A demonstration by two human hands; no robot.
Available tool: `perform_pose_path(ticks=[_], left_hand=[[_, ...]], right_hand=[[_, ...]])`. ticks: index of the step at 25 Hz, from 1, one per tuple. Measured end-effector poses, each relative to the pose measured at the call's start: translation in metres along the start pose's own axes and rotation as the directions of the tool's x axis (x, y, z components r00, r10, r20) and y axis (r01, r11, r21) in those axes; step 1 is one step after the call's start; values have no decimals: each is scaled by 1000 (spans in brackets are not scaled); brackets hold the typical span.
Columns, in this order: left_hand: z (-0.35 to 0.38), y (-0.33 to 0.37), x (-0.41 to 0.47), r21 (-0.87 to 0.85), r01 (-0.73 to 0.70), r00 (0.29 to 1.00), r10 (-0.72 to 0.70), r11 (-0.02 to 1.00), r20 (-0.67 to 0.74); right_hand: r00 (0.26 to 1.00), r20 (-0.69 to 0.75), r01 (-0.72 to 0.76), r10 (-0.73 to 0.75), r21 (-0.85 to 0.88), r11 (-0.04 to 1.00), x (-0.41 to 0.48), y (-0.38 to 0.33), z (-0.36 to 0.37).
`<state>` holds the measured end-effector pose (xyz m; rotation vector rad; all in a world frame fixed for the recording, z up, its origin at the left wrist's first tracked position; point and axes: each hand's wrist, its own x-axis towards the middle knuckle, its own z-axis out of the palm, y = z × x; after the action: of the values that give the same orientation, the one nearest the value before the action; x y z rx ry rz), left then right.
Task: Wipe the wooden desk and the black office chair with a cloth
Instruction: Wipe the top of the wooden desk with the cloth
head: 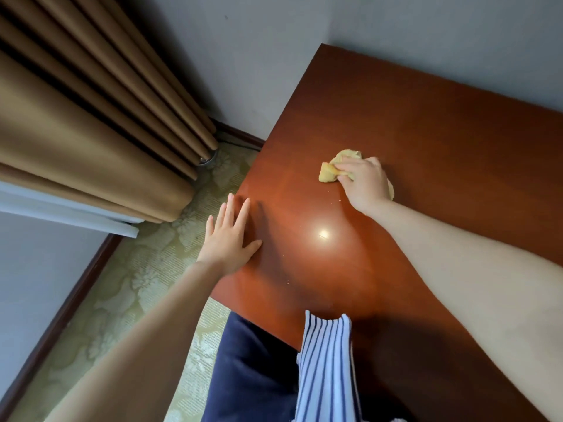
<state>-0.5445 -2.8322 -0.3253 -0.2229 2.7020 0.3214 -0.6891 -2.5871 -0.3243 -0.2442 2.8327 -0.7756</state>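
Right hand (364,185) bunches cloth (327,173) on desk (426,132); left hand (228,239) flat, fingers straight, bracing near left edge. Best overlap strokes toward far corner; keep pressure even.

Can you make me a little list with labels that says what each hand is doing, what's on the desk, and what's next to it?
Right hand: the right hand grips a bunched yellow cloth and presses it on the desk.
Left hand: the left hand lies flat, fingers straight, near the desk's left edge.
Desk: the wooden desk is reddish brown and shiny, with a bright light spot and a few small crumbs.
Beside the desk: brown curtains hang at the left over a patterned carpet.
Chair: not in view.
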Motion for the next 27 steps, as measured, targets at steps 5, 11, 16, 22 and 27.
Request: perform_pose_path(ticks=[5,11,16,22,27], left_hand=[[-11,-15,5,-8,-99,993,99,995,57],[-18,-40,8,-2,-385,920,383,923,85],[-29,-76,2,46,-605,779,579,795,240],[-33,-93,-9,85,-629,744,567,773,353],[-38,-90,-2,182,-608,773,525,773,356]], right_hand=[[1000,23,15,-17,83,996,-46,-29,24],[978,-141,-138,155,119,983,-98,-78,68],[906,-288,-269,308,170,948,-153,-136,113],[870,-434,-242,234,39,970,-225,-188,156],[841,-475,-299,260,-7,954,-272,-167,152]])
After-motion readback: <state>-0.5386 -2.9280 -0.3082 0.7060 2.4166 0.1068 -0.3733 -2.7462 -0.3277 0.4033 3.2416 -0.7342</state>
